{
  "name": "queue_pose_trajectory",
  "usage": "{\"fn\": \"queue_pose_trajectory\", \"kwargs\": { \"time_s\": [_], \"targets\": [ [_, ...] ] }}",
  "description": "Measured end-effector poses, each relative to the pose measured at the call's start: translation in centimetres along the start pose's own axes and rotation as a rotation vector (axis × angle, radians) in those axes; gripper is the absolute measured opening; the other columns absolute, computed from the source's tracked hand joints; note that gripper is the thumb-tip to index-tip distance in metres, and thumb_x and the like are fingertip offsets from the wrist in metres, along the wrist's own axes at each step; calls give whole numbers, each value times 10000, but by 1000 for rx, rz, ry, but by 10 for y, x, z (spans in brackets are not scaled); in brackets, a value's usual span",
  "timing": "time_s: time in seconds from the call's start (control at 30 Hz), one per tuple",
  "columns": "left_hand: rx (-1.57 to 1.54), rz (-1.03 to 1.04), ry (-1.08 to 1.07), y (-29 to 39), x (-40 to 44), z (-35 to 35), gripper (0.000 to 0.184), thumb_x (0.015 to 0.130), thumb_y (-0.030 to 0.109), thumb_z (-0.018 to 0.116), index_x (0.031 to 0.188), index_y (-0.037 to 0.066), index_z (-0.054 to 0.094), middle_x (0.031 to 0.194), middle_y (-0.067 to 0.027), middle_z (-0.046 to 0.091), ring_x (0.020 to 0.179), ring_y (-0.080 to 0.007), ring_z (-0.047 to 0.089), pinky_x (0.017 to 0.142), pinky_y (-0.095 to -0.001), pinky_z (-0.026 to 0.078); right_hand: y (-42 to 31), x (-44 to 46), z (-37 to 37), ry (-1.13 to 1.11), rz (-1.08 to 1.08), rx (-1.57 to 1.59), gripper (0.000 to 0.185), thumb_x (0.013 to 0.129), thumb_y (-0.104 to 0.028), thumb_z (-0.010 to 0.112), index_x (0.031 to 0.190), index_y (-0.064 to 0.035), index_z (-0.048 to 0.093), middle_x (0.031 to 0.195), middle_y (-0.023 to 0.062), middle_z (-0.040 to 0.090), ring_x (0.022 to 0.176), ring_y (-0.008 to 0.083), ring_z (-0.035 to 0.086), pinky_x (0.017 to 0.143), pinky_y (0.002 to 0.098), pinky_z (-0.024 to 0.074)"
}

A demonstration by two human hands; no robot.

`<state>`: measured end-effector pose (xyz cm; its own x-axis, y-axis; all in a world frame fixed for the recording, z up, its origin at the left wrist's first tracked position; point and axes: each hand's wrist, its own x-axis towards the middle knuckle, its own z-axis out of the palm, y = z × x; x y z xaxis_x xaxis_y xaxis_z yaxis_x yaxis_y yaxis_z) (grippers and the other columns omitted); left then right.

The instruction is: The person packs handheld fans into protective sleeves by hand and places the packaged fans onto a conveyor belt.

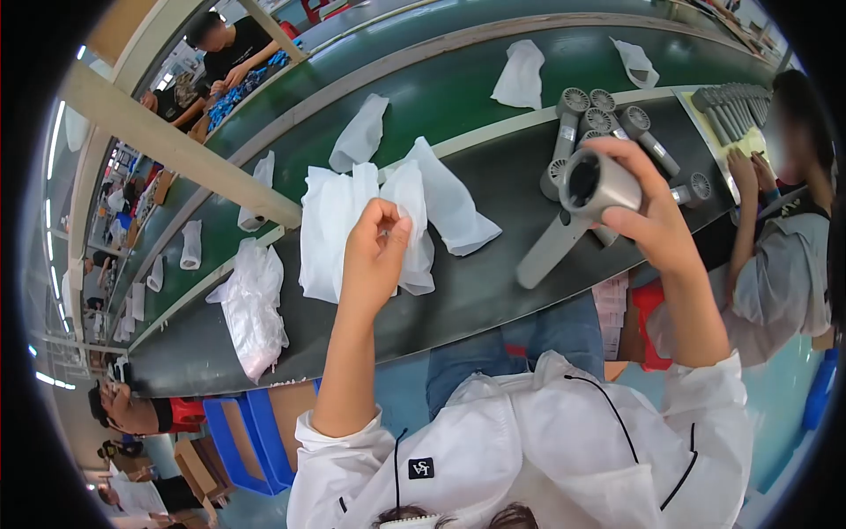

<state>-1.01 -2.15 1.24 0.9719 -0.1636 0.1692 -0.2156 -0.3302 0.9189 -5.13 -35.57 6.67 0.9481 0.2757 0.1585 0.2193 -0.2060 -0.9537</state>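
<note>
Your right hand [667, 227] grips a gray fan [621, 187] around its head, right of center, handle slanting down-left. It looks stiff, smooth and fairly light; the head offers the surest hold. Your left hand [377, 256], at center-left, pinches a soft, slippery-looking white pouch [407, 196], though exactly which layer is unclear.

the fan body [614, 183] in my right hand [648, 207] looks like smooth grey plastic with a soft, satiny sheen, while the pouch [407, 212] at my left hand [381, 247] is thin, whitish and matt, lightly creased. beside these, the crumpled bag [253, 309] looks like glossy clear plastic, wrinkled all over, and the tabletop [458, 304] is dark, smooth and faintly shiny; my sleeves are white cloth.
</note>
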Motion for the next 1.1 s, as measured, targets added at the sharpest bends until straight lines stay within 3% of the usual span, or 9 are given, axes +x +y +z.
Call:
{"fn": "queue_pose_trajectory", "kwargs": {
  "time_s": [0.07,0.2,0.33,0.5,0.83,0.9,1.0,1.03,1.1],
  "targets": [
    [-119,22,-14,10,13,9,103,964,96,569,912,45,496,816,-2,526,738,-82,471,689,-237,416,-2,-12,13,259,-99,409,897,727,-427,815,1410,-33,387,1257,58,528,1174,176,534,945,301,457],
    [-229,205,53,28,27,21,121,979,71,532,912,58,432,817,8,488,736,-74,444,679,-224,393,12,-21,22,477,-313,395,866,739,-446,791,1398,-53,389,1245,100,532,1104,208,595,776,340,585],
    [-362,147,47,40,24,25,176,927,2,594,919,70,433,827,4,505,758,-67,493,711,-212,419,12,-29,37,518,-170,596,991,700,-537,815,1433,-65,343,1241,66,555,1071,166,609,731,232,524],
    [-345,80,-13,46,18,53,272,846,-46,684,933,71,454,853,-8,551,784,-73,551,722,-210,460,21,-22,64,563,-244,714,987,720,-478,822,1458,-125,270,1294,91,524,1136,271,612,785,365,608],
    [-406,-39,-96,39,26,83,151,940,119,642,861,50,533,737,25,564,673,-56,522,618,-217,440,70,-21,46,660,-422,372,884,791,-444,783,1428,-62,303,1331,106,466,1238,228,497,1021,358,416],
    [-333,-35,-94,48,23,85,156,945,127,637,855,49,536,727,27,560,657,-54,513,612,-218,438,69,-26,42,733,-591,-239,818,831,-425,740,1398,-21,310,1320,145,464,1230,239,489,1031,364,392],
    [-232,-42,-133,58,20,83,169,958,143,622,849,47,536,709,29,555,631,-49,495,596,-219,428,72,-20,37,766,-704,-423,760,843,-399,718,1365,-8,329,1313,180,459,1205,272,496,1022,397,389],
    [-207,-53,-173,60,20,82,176,966,151,611,850,46,532,702,29,552,621,-47,485,586,-218,420,67,-20,50,823,-597,-73,752,822,-398,735,1342,-15,350,1287,188,481,1168,311,505,1010,434,389],
    [-231,-76,-194,63,20,81,183,974,163,599,849,48,529,697,29,550,613,-44,477,576,-216,408,66,-11,52,801,-697,-167,753,811,-397,747,1333,-19,357,1279,195,486,1155,324,508,1001,445,392]
  ]
}}
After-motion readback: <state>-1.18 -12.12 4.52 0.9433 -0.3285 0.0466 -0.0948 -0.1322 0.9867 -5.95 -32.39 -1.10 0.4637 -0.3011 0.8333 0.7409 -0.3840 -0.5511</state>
